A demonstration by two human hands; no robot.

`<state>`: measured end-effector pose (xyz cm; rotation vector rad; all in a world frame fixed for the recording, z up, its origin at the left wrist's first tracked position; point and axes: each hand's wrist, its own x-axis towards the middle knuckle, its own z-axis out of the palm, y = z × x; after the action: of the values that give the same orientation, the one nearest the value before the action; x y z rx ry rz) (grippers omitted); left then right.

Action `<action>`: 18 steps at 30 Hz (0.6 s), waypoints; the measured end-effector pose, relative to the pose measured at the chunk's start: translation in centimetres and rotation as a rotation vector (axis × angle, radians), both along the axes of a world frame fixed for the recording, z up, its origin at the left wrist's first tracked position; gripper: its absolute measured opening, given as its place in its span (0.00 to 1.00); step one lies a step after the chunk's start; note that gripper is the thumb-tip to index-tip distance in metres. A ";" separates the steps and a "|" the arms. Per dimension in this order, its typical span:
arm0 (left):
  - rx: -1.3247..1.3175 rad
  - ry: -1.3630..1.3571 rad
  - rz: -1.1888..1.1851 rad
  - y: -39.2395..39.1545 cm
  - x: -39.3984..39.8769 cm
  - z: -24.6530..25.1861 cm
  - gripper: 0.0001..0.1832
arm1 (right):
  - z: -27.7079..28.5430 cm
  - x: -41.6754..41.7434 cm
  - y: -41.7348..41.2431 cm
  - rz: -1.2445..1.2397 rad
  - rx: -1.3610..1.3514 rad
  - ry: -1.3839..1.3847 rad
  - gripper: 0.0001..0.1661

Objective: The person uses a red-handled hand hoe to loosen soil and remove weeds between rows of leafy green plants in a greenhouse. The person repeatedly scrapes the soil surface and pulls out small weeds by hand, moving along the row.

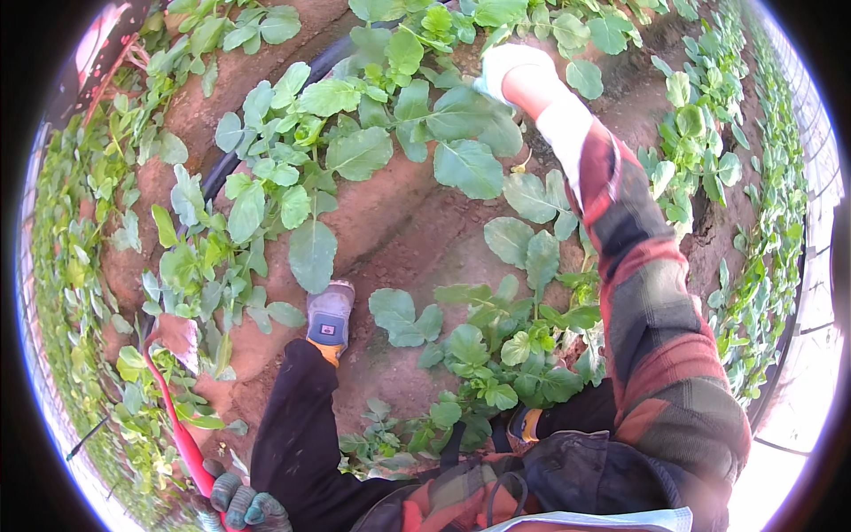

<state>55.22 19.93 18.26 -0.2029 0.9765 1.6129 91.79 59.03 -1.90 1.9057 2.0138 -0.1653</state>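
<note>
My left hand [246, 507], in a dark knitted glove, is closed around the red handle of a hand hoe [189, 452] at the lower left. The hoe's thin curved neck rises to a flat blade [178, 339] beside leafy plants. My right hand [508, 70], in a pale glove, reaches out at the upper right to the edge of a row of broad-leaved green plants [399, 113]. Glare whitens the glove, and its fingers are partly hidden, so whether it grips a leaf is unclear.
A black irrigation hose [223, 169] runs through the plants on the soil bed. My shoe [330, 312] stands in the soil furrow [399, 253] between rows. More plants [525, 346] grow near my legs, and further rows line both sides.
</note>
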 end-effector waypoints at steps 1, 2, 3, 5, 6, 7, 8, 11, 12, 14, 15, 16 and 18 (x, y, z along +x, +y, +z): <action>0.002 0.001 0.002 -0.1 -0.1 0.0 0.22 | 1.3 -0.7 -1.2 0.029 -0.079 -0.031 0.19; 0.015 -0.015 -0.009 0.2 -0.2 -0.1 0.22 | 1.8 -0.1 -2.1 0.056 -0.012 0.008 0.20; 0.036 -0.037 -0.029 -0.2 -0.4 0.0 0.22 | 1.6 -0.1 -2.5 0.093 0.050 0.053 0.23; 0.024 -0.023 0.015 -0.4 -0.2 0.0 0.23 | -0.1 -0.7 -1.8 0.228 0.170 0.156 0.20; 0.020 -0.020 0.013 -0.4 -0.2 0.1 0.23 | -0.7 -1.3 -1.6 0.294 0.232 0.206 0.19; 0.016 -0.017 0.011 -0.4 -0.3 0.1 0.22 | -1.2 -2.2 -1.2 0.323 0.225 0.225 0.16; 0.023 -0.027 0.015 -0.3 -0.3 0.1 0.22 | -2.7 -2.6 -0.4 0.319 0.266 0.245 0.15; 0.037 -0.042 0.027 -0.3 -0.2 0.1 0.21 | -5.2 -4.3 2.3 0.324 0.172 0.168 0.15; 0.042 -0.039 0.024 -0.4 -0.3 0.0 0.21 | -5.2 -5.0 2.9 0.328 0.106 0.119 0.15; 0.042 -0.039 0.034 -0.5 -0.4 0.1 0.21 | -5.2 -5.9 4.0 0.299 0.129 0.195 0.15; 0.035 -0.044 0.047 -0.4 -0.3 0.1 0.21 | -5.5 -6.2 4.6 0.283 0.138 0.231 0.15; 0.028 -0.050 0.060 -0.4 -0.3 0.1 0.21 | -6.6 -6.5 5.5 0.237 0.175 0.303 0.16; 0.008 0.000 0.073 -0.4 -0.2 0.2 0.21 | -7.4 -7.7 6.3 0.409 0.049 0.105 0.16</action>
<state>55.06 19.50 18.44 -0.2355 0.9716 1.6834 84.07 65.32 -9.33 1.4960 2.4471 -0.1112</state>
